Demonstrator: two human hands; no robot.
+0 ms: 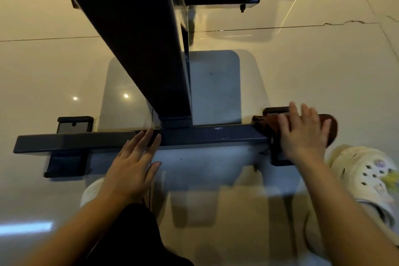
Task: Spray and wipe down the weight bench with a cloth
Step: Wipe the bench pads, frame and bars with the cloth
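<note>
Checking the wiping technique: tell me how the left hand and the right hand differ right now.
The left hand lies bare on the crossbar near its middle; the right hand presses a brown cloth at the bar's right end. The left touches metal directly; the right has the cloth underneath. Both are flat, fingers straight.

one head camera, looking steeply down

there is a single view, worn on the person's head and aimed forward and down, almost straight at the floor [323, 67]. it sits close above the weight bench [133, 45] frame, whose long beam runs from 12 o'clock toward centre and meets the crossbar [205, 136]. the left hand [131, 168] enters from 7 o'clock, the right hand [302, 134] from 5 o'clock. the wide lens bends the edges. no second view shares the scene.
</note>
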